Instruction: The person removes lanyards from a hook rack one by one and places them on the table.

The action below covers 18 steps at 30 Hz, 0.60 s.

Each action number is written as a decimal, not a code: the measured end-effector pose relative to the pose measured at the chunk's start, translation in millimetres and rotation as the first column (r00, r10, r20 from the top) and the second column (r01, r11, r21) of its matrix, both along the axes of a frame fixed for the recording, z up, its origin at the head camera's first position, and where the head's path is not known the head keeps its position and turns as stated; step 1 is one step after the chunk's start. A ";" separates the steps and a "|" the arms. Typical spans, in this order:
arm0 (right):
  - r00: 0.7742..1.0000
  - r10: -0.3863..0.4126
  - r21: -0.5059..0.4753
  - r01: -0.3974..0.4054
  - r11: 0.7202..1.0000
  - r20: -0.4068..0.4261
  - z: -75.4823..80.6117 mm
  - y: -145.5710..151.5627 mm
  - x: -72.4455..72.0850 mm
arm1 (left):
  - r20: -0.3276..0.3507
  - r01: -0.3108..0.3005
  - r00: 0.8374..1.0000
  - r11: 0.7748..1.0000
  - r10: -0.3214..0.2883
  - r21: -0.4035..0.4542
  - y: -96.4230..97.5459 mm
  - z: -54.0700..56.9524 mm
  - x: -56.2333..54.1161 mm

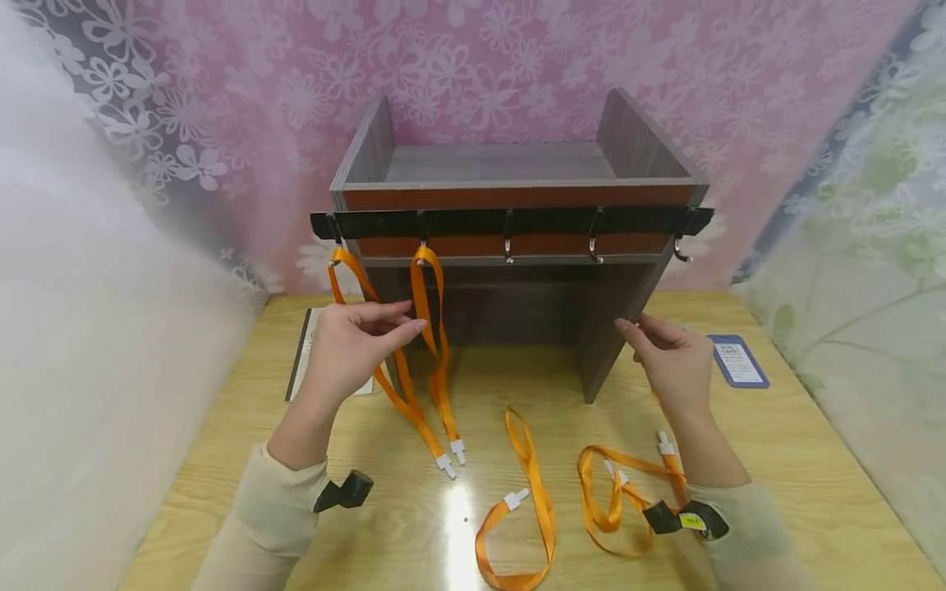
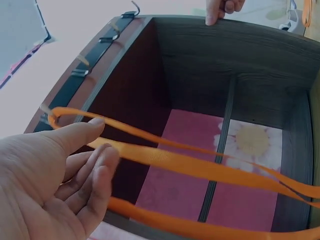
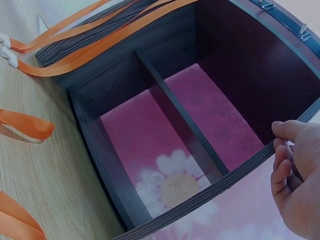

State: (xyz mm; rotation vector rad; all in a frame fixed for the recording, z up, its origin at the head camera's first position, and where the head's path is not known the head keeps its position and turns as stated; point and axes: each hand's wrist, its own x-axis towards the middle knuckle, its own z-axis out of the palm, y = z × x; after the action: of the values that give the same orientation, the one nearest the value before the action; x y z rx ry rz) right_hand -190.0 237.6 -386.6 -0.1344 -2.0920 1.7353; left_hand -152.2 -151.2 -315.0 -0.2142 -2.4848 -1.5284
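Observation:
An orange lanyard (image 1: 439,361) hangs from the second hook of the black hook rail (image 1: 466,222); another lanyard (image 1: 395,394) hangs from the first. My left hand (image 1: 355,345) is beside the second lanyard, thumb and fingers apart; in the left wrist view the strap (image 2: 165,162) runs just behind its fingertips. Whether they touch it I cannot tell. With thumb and curled fingers, my right hand (image 1: 672,361) pinches the front edge of the grey wooden shelf's right side panel (image 1: 617,336), also seen in the right wrist view, where the hand (image 3: 300,175) is at the right.
Loose orange lanyards lie on the wooden table (image 1: 414,533): one looped lanyard (image 1: 543,509) in front, and a tangled bunch (image 1: 613,517) by my right forearm. A blue badge holder (image 1: 739,361) lies at the right. A paper booklet (image 1: 301,361) sits behind my left hand.

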 end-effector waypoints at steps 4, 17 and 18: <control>1.000 -0.006 0.057 0.006 0.998 -0.003 -3.2 0.7 1.5 | -0.035 -0.020 0.999 1.000 0.020 -0.008 9.5 -1.3 0.5; 0.999 0.021 0.107 -0.017 0.994 -0.032 -3.5 0.5 2.6 | -0.285 -0.095 0.954 0.995 0.099 0.027 44.1 -28.3 -13.0; 0.999 0.022 0.104 -0.019 0.994 -0.031 -3.1 -0.2 2.3 | -0.291 -0.087 0.952 0.995 0.095 0.040 44.6 -29.7 -13.9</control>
State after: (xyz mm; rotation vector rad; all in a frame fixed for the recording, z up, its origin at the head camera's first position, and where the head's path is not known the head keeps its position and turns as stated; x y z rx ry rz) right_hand -187.7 237.4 -389.7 -0.0541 -2.1616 1.6258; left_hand -166.2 -106.6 -344.7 -0.2944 -2.2108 -1.3796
